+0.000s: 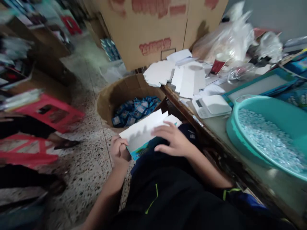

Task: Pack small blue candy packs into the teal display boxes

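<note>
Over my lap is a small carton (141, 134), white on its upper faces with a blue and green printed side. My left hand (119, 147) is closed round its left end. My right hand (171, 139) hovers at the carton's right part with fingers stretched apart; whether the fingertips touch it I cannot tell. White flaps stick up at the carton's far right end. Just beyond the carton stands a round cardboard bin (105, 99) with many small blue packets (137, 110) inside.
On the table at right are flat white card pieces (189, 78), a white scale (212, 105), a red paper cup (219, 64) and a turquoise basin (236, 134) of small pale-blue pieces. A big cardboard box (153, 28) stands behind. Red stools (51, 110) and seated people's legs are at left.
</note>
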The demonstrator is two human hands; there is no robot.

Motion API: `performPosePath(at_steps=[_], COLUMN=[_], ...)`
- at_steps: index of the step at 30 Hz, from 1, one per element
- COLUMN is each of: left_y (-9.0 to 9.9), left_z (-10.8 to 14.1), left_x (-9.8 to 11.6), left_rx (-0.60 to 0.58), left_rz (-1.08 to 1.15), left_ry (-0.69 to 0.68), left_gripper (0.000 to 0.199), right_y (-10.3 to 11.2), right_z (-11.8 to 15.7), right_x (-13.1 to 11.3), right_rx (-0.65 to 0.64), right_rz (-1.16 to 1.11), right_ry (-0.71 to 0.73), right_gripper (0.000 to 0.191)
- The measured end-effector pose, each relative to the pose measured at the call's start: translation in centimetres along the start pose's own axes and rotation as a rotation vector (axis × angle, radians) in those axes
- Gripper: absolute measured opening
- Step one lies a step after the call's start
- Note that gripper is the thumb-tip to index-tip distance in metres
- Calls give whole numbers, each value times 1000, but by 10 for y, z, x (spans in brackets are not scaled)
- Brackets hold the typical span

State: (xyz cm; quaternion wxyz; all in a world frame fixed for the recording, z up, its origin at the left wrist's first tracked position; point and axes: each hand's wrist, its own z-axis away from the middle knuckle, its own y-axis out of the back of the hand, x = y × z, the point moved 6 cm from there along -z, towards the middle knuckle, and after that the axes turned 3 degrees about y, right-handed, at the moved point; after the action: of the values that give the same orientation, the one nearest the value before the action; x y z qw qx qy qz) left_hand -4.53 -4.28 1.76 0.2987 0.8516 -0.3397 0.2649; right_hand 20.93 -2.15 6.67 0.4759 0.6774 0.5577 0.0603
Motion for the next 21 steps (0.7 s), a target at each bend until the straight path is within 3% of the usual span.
performPosePath(at_steps=[3,6,8,10,13,15,17,21], left_y=[-7,7,19,13,-25,-50,-71,-114], left_z=[-11,-26,-33,-35,-17,-2,4,2], left_x=[4,8,21,40,59,57,46,20], left_rx=[-52,71,126,-72,-597,-822,-946,-1073], left_rz=[-35,-48,-35,-110,-354,-495,-593,-655], left_ry=[25,100,88,16,-110,-139,-128,-142], left_gripper=[22,14,11,20,29,32,40,41], right_y=[-30,-55,-62,-64,-71,-80,-88,-91], right_z=[-6,-16,-22,-25,-20,-11,-1,14], right_x=[5,24,29,28,23,23,28,52], right_rx=[-91,-222,-286,-316,-367,-424,-475,-516], right_rz=[84,214,271,282,261,251,241,204], right_ry=[-64,-205,-220,-189,-152,-156,-191,-338], right_gripper=[26,23,24,25,25,21,21,40])
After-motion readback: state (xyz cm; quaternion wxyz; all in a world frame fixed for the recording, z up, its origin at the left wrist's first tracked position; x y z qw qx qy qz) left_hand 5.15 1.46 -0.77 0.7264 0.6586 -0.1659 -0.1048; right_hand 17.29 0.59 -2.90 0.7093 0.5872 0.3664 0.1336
